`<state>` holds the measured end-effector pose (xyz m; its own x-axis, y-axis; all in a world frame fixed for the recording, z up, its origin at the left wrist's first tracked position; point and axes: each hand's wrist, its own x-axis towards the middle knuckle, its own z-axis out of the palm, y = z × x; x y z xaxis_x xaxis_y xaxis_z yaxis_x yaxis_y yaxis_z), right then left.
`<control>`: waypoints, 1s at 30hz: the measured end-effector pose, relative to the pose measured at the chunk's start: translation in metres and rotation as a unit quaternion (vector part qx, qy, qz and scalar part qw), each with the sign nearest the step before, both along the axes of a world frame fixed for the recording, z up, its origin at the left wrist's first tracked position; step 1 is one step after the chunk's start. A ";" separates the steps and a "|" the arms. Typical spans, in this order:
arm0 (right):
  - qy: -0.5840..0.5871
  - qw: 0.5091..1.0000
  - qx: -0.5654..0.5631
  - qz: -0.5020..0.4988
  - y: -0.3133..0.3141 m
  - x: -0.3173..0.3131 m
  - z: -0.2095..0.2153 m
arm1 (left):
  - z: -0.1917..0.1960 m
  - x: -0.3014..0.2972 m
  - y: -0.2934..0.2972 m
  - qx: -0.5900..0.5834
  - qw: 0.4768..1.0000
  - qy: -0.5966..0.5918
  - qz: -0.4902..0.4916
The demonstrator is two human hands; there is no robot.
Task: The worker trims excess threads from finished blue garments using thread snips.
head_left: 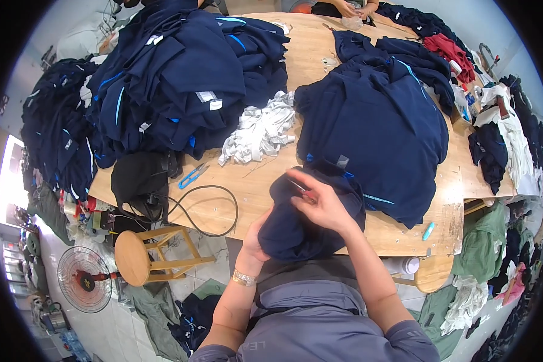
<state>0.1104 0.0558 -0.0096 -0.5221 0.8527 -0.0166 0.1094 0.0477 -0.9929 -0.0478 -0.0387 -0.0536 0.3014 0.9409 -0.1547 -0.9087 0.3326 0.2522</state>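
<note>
At the table's near edge, my left hand point(257, 238) grips the left side of a bunched navy garment point(308, 232). Over that garment is my right hand point(323, 204), its fingers closed round small thread snips point(306, 194) with a reddish handle and a thin metal blade. Just beyond my hands lies a large stack of navy garments point(374, 127) with light-blue trim. Part of the held garment is hidden under my right hand and wrist.
A tall navy garment heap point(175, 72) fills the table's left. White strips point(262, 130), blue-handled snips point(193, 175), a black bag point(137, 178) and a looped cable point(235, 205) lie nearby. A turquoise cutter point(428, 231) rests right. A stool point(136, 259) and fan point(85, 279) stand left. Another person's hands point(351, 11) show opposite.
</note>
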 end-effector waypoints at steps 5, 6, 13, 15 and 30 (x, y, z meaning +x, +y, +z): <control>-0.087 0.992 0.094 -0.005 0.013 0.002 -0.012 | 0.008 -0.012 0.003 -0.077 0.987 0.138 0.013; -0.058 0.995 0.070 -0.029 0.015 0.004 -0.010 | 0.012 -0.014 0.004 -0.058 0.986 0.154 0.020; -0.072 0.985 0.098 0.122 0.007 -0.008 0.016 | 0.006 -0.018 0.002 -0.055 0.980 0.186 -0.040; -0.052 0.978 0.135 0.148 0.011 -0.010 0.005 | -0.002 -0.026 -0.001 -0.062 0.979 0.187 -0.045; 0.093 0.991 0.044 0.084 0.008 -0.010 0.017 | 0.061 0.001 0.004 0.060 0.541 0.836 0.066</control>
<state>0.1000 0.0641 0.0071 -0.6440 0.7473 0.1636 -0.0926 0.1361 -0.9864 -0.0469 -0.0343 0.0072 -0.2374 0.9705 -0.0423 0.6095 0.1827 0.7715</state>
